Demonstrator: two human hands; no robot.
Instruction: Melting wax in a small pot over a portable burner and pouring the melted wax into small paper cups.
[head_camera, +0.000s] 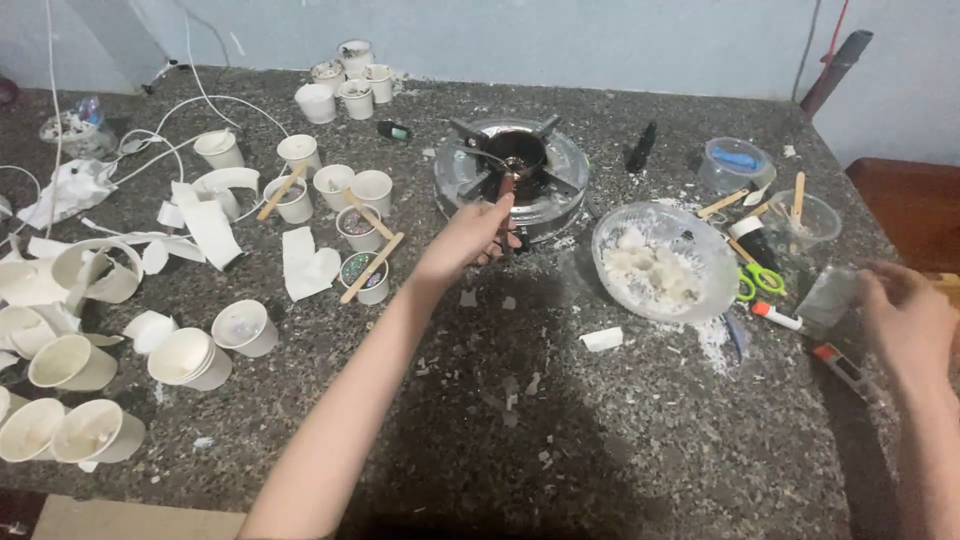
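My left hand (467, 236) reaches across the speckled stone counter (560, 430) and grips the brown handle of a small dark metal pot (517, 152). The pot sits on the round burner of a steel gas stove (556, 196). My right hand (906, 318) is at the right edge, fingers curled on a small clear plastic packet (828, 295). A clear plastic bowl (662, 261) of white wax chunks stands between the two hands.
Many white paper cups (185, 357) and torn paper strips (211, 228) crowd the left side; some cups (367, 276) hold wooden sticks. At right lie green scissors (760, 277), a small clear cup with sticks (803, 217), a lidded tub (736, 163), markers and wax crumbs.
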